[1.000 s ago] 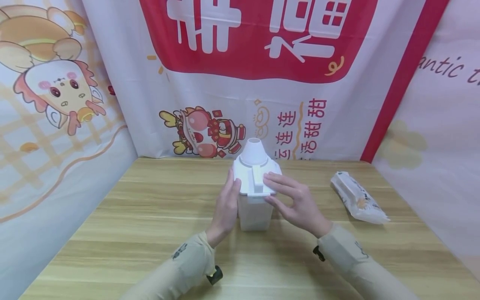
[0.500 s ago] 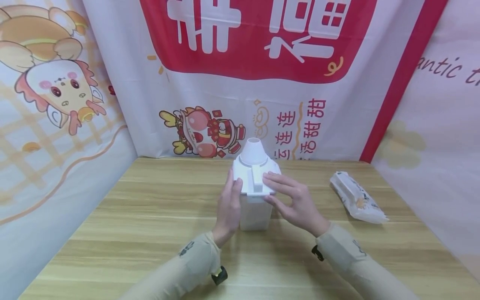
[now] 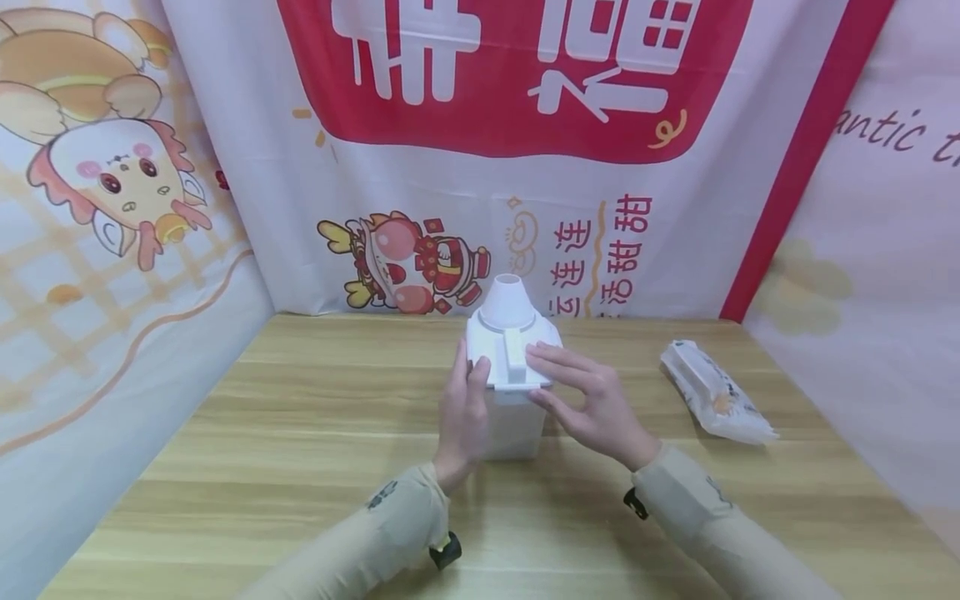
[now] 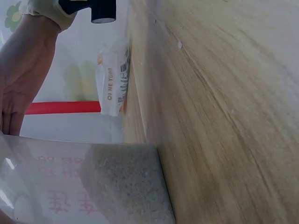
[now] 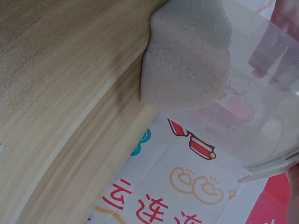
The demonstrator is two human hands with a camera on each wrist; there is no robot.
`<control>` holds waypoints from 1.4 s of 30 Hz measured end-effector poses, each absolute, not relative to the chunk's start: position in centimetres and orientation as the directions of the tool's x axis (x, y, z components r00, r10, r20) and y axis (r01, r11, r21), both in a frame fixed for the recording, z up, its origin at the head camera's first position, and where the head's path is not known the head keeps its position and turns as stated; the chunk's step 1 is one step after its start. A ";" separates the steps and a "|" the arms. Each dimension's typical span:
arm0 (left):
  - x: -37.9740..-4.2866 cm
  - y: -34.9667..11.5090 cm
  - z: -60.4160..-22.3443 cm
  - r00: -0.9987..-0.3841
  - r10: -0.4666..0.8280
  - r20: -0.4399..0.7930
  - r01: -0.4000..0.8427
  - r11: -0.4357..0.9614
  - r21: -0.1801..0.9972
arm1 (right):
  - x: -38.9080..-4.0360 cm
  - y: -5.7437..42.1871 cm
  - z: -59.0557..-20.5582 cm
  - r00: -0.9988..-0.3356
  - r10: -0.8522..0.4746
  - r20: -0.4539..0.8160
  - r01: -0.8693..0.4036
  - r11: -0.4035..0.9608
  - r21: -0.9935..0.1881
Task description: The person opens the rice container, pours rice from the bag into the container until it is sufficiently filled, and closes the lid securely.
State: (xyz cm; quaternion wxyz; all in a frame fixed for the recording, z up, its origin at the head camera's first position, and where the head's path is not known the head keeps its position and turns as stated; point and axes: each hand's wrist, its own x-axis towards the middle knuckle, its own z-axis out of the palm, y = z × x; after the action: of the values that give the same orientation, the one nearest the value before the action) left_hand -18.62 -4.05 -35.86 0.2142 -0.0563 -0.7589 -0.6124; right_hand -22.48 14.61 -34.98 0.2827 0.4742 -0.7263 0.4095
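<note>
A clear plastic storage container (image 3: pixel 515 432) stands upright on the table, topped by a white lid (image 3: pixel 489 348) with a raised bar and a cone-shaped spout (image 3: pixel 507 305). Pale rice-like grains (image 4: pixel 125 182) fill its lower part, seen through the wall in both wrist views. My left hand (image 3: pixel 460 421) holds the container's left side, thumb at the front left of the lid. My right hand (image 3: pixel 600 407) grips the lid's front right, fingertips on top beside the bar and thumb at the front edge. The far fingers of my left hand are hidden behind the container.
A white printed plastic package (image 3: pixel 716 393) lies at the right of the wooden table (image 3: pixel 322 417). Printed cloths hang behind the table (image 3: pixel 420 183) and along both sides. A black wrist strap (image 3: pixel 446 552) shows below my left sleeve.
My left wrist has shifted slightly to the right and its thumb has slid a little along the lid. My right hand, the container and the package stay nearly where they were.
</note>
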 end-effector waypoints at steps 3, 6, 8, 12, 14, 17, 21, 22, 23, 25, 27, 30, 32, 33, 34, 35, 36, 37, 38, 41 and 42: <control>-18.7 -4.1 -36.0 -0.900 -0.187 0.395 0.343 0.258 0.903 | -22.6 14.6 -35.0 -0.393 -0.462 0.795 -0.919 0.220 -0.326; -18.7 -4.0 -36.1 -0.896 -0.192 0.399 0.347 0.255 0.902 | -22.7 14.7 -35.0 -0.396 -0.466 0.792 -0.918 0.224 -0.327; -18.7 -4.0 -36.1 -0.894 -0.202 0.399 0.345 0.258 0.903 | -22.8 14.7 -35.0 -0.401 -0.467 0.788 -0.916 0.226 -0.332; -18.6 -3.8 -36.0 -0.902 -0.210 0.377 0.322 0.252 0.912 | -22.7 14.6 -34.9 -0.410 -0.464 0.786 -0.912 0.233 -0.338; -18.7 -3.6 -36.0 -0.908 -0.210 0.362 0.309 0.249 0.918 | -22.7 14.6 -34.8 -0.408 -0.464 0.786 -0.912 0.236 -0.335; -18.8 -3.5 -36.1 -0.922 -0.205 0.329 0.281 0.233 0.931 | -22.6 14.7 -34.8 -0.399 -0.463 0.792 -0.916 0.237 -0.323; -18.8 -3.4 -36.1 -0.933 -0.190 0.305 0.263 0.217 0.940 | -22.5 14.8 -34.7 -0.385 -0.454 0.804 -0.922 0.231 -0.311; -18.8 -3.4 -36.0 -0.934 -0.187 0.304 0.264 0.213 0.941 | -22.5 14.8 -34.7 -0.385 -0.452 0.804 -0.922 0.233 -0.310; -18.8 -3.4 -36.0 -0.935 -0.184 0.304 0.265 0.208 0.941 | -22.5 14.8 -34.7 -0.388 -0.453 0.803 -0.920 0.237 -0.311; -18.8 -3.5 -36.0 -0.935 -0.181 0.304 0.268 0.197 0.943 | -22.5 14.8 -34.7 -0.393 -0.458 0.797 -0.918 0.245 -0.312; -18.9 -3.6 -35.9 -0.937 -0.179 0.301 0.267 0.188 0.945 | -22.6 14.8 -34.7 -0.402 -0.464 0.789 -0.914 0.254 -0.316; -19.0 -3.9 -35.8 -0.940 -0.172 0.295 0.264 0.184 0.947 | -22.7 14.8 -34.6 -0.406 -0.466 0.786 -0.913 0.250 -0.323; -19.1 -4.0 -35.8 -0.942 -0.166 0.292 0.262 0.184 0.947 | -22.7 14.8 -34.6 -0.400 -0.465 0.790 -0.915 0.247 -0.318; -19.1 -4.1 -35.8 -0.942 -0.162 0.293 0.263 0.182 0.947 | -22.8 14.9 -34.7 -0.397 -0.465 0.791 -0.917 0.244 -0.317; -19.1 -4.1 -35.8 -0.943 -0.159 0.292 0.264 0.176 0.948 | -22.8 14.9 -34.7 -0.397 -0.464 0.792 -0.917 0.241 -0.318; -19.1 -4.1 -35.8 -0.944 -0.157 0.292 0.265 0.170 0.949 | -22.8 14.9 -34.8 -0.397 -0.465 0.791 -0.917 0.240 -0.319; -19.0 -4.1 -35.8 -0.944 -0.156 0.290 0.265 0.164 0.950 | -22.8 15.0 -34.8 -0.396 -0.464 0.792 -0.917 0.236 -0.320; -19.0 -4.2 -35.8 -0.945 -0.157 0.286 0.262 0.160 0.952 | -22.8 15.0 -34.8 -0.399 -0.464 0.791 -0.917 0.233 -0.325; -19.0 -4.2 -35.8 -0.946 -0.158 0.283 0.259 0.155 0.953 | -22.8 15.0 -34.8 -0.401 -0.464 0.790 -0.916 0.230 -0.329; -18.9 -4.2 -35.8 -0.950 -0.172 0.263 0.237 0.155 0.959 | -22.7 14.9 -34.6 -0.403 -0.463 0.789 -0.915 0.223 -0.336; -18.8 -4.3 -35.8 -0.952 -0.176 0.251 0.225 0.155 0.962 | -22.6 14.9 -34.5 -0.403 -0.463 0.789 -0.915 0.222 -0.337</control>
State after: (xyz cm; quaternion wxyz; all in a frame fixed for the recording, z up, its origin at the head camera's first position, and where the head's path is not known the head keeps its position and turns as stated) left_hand -18.83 -4.25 -35.77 0.1540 -0.0164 -0.7443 -0.6497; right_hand -22.63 14.88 -34.54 0.2762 0.4712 -0.7312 0.4087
